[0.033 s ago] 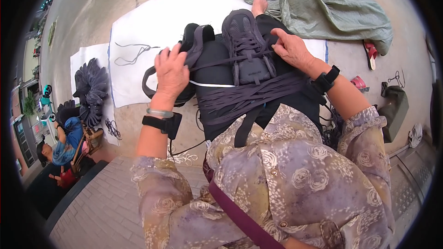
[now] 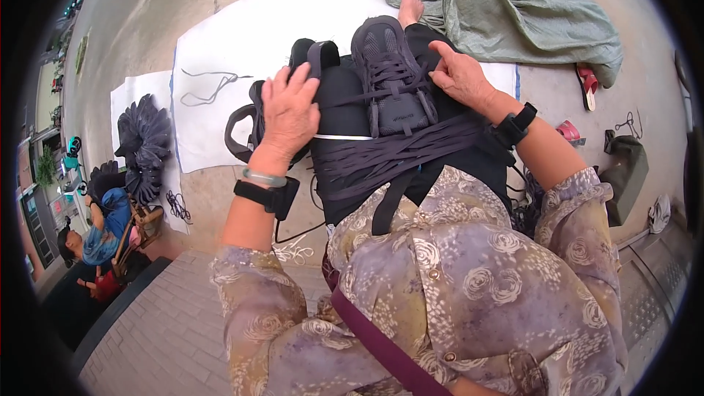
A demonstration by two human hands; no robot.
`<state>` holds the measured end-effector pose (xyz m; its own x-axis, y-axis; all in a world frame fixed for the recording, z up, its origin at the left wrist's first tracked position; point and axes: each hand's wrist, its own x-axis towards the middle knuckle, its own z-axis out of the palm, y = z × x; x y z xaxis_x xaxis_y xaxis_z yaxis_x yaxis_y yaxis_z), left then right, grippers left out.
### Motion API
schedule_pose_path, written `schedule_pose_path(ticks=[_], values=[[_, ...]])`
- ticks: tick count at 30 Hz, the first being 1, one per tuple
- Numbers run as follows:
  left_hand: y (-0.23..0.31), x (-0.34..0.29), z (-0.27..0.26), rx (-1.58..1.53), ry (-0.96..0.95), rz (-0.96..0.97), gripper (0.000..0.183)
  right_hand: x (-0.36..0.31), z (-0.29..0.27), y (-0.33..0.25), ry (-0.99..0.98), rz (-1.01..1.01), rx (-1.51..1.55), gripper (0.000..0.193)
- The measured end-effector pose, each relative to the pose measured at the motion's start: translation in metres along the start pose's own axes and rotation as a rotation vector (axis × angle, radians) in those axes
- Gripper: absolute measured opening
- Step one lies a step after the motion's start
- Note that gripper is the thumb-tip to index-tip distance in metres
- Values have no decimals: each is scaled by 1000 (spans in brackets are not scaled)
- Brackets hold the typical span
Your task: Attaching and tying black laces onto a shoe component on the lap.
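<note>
A dark grey lace-up shoe [image 2: 394,77] lies on my lap, toe pointing away from me. My left hand [image 2: 290,114] is open over another dark shoe [image 2: 242,132] to its left, fingers stretched out; its palm side is hidden. From the laced shoe a flat dark shoelace [image 2: 341,103] runs left toward this hand. At the shoe's right edge, my right hand [image 2: 463,79] has its index finger extended and the others curled around the lace's other side. A bundle of dark laces [image 2: 396,150] lies across my thighs, nearer my body.
White sheeting [image 2: 242,37] covers the ground ahead, with a loose grey lace [image 2: 209,86] on it. A green-grey cloth [image 2: 513,15] lies far right, near a red sandal [image 2: 587,86] and a dark green bag [image 2: 627,176]. Black shoe parts [image 2: 145,147] are piled left; another person [image 2: 106,227] sits beyond.
My left hand has moved right, closer to the laced shoe, and the lace between them has shortened. My right hand has barely shifted.
</note>
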<state>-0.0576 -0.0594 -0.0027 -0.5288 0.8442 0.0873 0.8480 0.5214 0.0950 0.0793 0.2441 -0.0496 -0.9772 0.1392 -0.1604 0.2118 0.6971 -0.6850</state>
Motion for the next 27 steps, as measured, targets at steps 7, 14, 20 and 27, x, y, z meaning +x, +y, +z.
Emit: schedule_pose_path(ticks=[7,14,20,27], values=[[58,43,12,19,-11,326,3,22,8,2,12,-149,-237,32],[10,11,-7,251,70,132,4,11,0,-23,-166,180,404,30],[-44,-45,-24,404,-144,-214,7,1,-11,-22,-75,-217,-47,21],[-57,-73,-12,338,-42,-213,10,-10,-20,6,44,-370,-150,11]])
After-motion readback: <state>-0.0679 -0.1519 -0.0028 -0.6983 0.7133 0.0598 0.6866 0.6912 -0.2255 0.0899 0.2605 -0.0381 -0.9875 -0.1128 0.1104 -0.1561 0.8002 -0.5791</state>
